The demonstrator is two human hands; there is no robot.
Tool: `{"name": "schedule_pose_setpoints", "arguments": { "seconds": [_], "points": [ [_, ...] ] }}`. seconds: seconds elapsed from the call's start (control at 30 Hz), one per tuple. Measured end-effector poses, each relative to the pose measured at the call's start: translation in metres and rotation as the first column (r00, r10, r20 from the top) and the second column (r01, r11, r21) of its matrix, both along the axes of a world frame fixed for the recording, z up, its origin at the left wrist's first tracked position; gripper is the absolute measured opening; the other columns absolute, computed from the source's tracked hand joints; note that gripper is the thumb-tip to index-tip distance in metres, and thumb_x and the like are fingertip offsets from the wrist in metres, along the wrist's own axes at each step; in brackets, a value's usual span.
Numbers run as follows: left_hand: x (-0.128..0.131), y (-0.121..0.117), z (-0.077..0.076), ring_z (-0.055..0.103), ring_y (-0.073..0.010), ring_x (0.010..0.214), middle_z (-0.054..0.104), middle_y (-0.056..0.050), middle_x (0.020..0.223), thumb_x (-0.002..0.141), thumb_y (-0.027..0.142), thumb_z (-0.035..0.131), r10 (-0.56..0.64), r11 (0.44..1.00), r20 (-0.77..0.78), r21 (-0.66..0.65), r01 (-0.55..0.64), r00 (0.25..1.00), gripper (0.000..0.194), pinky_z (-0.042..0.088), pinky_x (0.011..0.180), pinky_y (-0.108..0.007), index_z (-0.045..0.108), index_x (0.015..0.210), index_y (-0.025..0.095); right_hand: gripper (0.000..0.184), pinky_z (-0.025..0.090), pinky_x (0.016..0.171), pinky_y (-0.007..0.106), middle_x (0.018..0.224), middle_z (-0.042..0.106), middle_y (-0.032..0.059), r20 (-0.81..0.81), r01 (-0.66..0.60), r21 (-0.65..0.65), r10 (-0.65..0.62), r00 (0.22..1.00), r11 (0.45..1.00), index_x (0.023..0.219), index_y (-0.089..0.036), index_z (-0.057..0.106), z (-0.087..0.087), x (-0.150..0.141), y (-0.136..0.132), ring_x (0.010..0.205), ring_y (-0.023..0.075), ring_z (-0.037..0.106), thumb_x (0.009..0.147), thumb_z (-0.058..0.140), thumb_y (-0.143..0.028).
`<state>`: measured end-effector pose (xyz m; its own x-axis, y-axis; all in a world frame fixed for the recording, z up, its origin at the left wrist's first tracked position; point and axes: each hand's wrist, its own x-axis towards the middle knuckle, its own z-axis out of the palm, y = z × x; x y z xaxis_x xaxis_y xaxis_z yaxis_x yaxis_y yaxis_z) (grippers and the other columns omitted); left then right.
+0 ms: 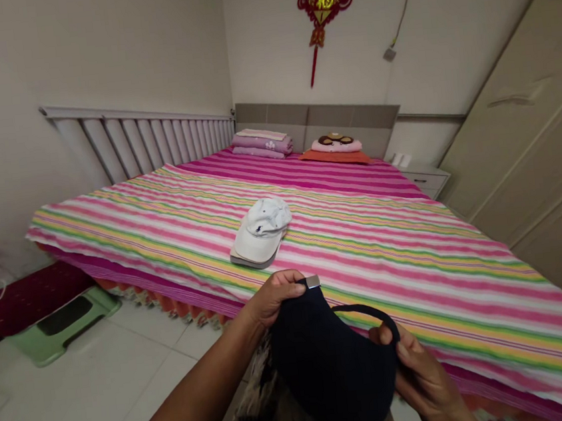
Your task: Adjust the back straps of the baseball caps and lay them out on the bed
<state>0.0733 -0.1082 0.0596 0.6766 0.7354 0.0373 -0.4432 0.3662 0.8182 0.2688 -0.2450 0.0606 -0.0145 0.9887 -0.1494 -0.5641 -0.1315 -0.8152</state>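
Observation:
A dark navy cap (pixel 331 359) is held between my two hands above the near edge of the bed. Its back strap hangs undone in a loop, and a metal buckle (pixel 313 281) shows at the top. With thumb and fingers, my left hand (pixel 280 295) pinches the cap's edge beside the buckle. My right hand (pixel 417 363) grips the strap and the cap's right side. Beyond them on the bedspread lies a white cap (pixel 265 224) with a small dark logo, stacked on another cap with a grey brim (pixel 253 261).
The bed (pixel 415 243) has a striped cover, with folded bedding (pixel 266 143) and a pillow stack (pixel 335 144) by the headboard. A green stool (pixel 67 327) stands on the tiled floor at left. A nightstand (pixel 426 180) and wardrobe (pixel 532 164) are at right.

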Motion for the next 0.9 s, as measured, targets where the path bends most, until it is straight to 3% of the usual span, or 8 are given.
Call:
{"name": "schedule_pose_setpoints", "arguments": {
  "seconds": [0.27,0.4,0.6,0.77,0.9],
  "points": [
    [-0.001,-0.002,0.002,0.053,-0.0078,0.045,0.063,-0.001,0.056,0.048,0.020,0.078,0.009,0.999,-0.009,-0.046,-0.010,1.000,0.024,0.037,0.047,-0.017,0.065,0.067,0.011,0.033,0.040,0.051,0.027,0.066,0.058,0.0029,0.103,-0.127,0.068,0.120,0.987,0.990,0.073,-0.020,0.062,-0.005,0.006,0.005,0.055,0.0157,0.050,0.057,0.071,-0.047],
    [-0.001,-0.004,0.003,0.052,-0.0071,0.045,0.063,-0.001,0.056,0.047,0.020,0.078,0.002,0.999,-0.044,-0.044,-0.004,0.999,0.023,0.036,0.047,-0.017,0.066,0.064,0.011,0.022,0.039,0.056,0.027,0.056,0.057,0.0015,0.117,-0.138,0.154,0.121,0.986,0.978,0.073,-0.020,0.062,0.003,0.002,0.009,0.056,0.0155,0.050,0.065,0.068,-0.040],
    [-0.003,-0.009,0.009,0.055,-0.0088,0.055,0.064,-0.003,0.065,0.054,0.020,0.075,-0.065,0.995,-0.033,0.072,0.067,0.997,0.018,0.039,0.055,-0.019,0.067,0.067,0.011,0.022,0.030,0.042,0.023,0.040,0.046,-0.0036,0.164,-0.142,0.193,0.111,0.980,0.971,0.073,-0.018,0.062,0.015,-0.001,0.010,0.038,0.0095,0.040,0.072,0.063,-0.040],
    [-0.005,-0.012,0.013,0.055,-0.0085,0.053,0.064,-0.004,0.066,0.057,0.022,0.074,-0.150,0.984,-0.089,0.081,0.157,0.985,0.020,0.038,0.051,-0.018,0.067,0.071,0.010,0.026,0.023,0.035,0.019,0.047,0.051,-0.0028,0.291,-0.162,0.160,0.110,0.950,0.974,0.080,-0.016,0.060,0.027,-0.011,0.013,0.033,0.0057,0.035,0.076,0.057,-0.042],
    [-0.001,-0.016,0.017,0.052,-0.0064,0.047,0.062,-0.002,0.061,0.056,0.022,0.075,-0.152,0.987,-0.148,0.031,0.158,0.977,0.022,0.036,0.046,-0.016,0.065,0.072,0.010,0.023,0.019,0.035,0.018,0.058,0.055,-0.0028,0.402,-0.072,0.151,0.006,0.916,0.986,0.078,-0.016,0.056,0.035,-0.026,0.021,0.035,0.0021,0.030,0.072,0.063,-0.037]
  ]
}}
